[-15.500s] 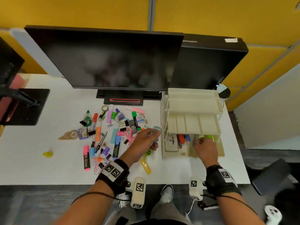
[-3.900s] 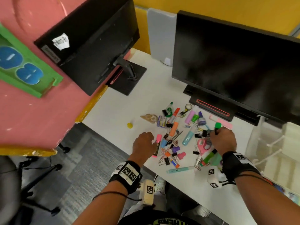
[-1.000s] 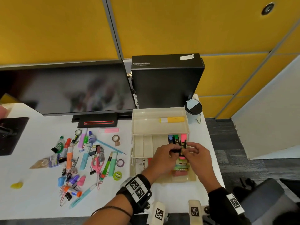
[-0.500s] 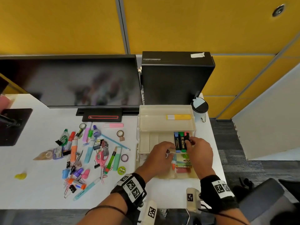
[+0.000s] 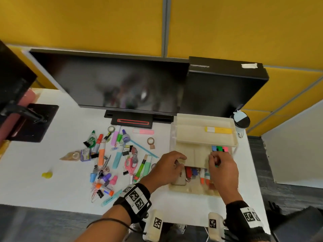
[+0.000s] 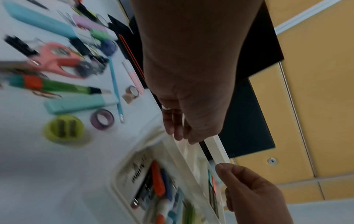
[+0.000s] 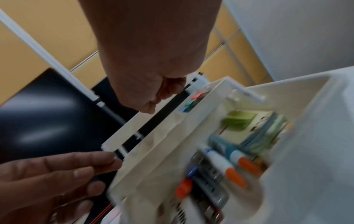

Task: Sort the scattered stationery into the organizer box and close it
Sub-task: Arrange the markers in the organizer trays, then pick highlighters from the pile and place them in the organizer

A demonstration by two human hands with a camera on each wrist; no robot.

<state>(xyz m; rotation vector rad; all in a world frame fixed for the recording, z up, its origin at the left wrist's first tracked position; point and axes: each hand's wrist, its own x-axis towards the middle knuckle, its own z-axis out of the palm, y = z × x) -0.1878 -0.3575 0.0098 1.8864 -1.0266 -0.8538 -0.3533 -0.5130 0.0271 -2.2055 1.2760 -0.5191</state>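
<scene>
The cream tiered organizer box [image 5: 176, 130] stands open at the desk's right end, with a yellow highlighter [image 5: 218, 131] in its top tray. Blue, green and pink highlighters [image 5: 219, 148] lie in the middle tray, their far caps showing. My right hand [image 5: 221, 165] curls its fingers over their near ends. My left hand [image 5: 167, 169] rests straight fingers [image 6: 178, 130] on the middle tray's front left corner. The bottom compartment holds orange-capped markers [image 7: 235, 174]. Scattered stationery lies to the left, among it pink scissors [image 5: 131, 165] and a teal highlighter [image 5: 117, 158].
A wide monitor [image 5: 113, 81] and a black box [image 5: 225, 84] stand behind the organizer. A second monitor's stand [image 5: 31, 123] sits far left, a yellow blob [image 5: 47, 175] near it. A green round sharpener [image 6: 64, 131] and purple tape roll [image 6: 102, 119] lie beside the box.
The three highlighters have slid deeper into the middle tray under the top tray. A second ago both hands held them above it; my left hand has since let go.
</scene>
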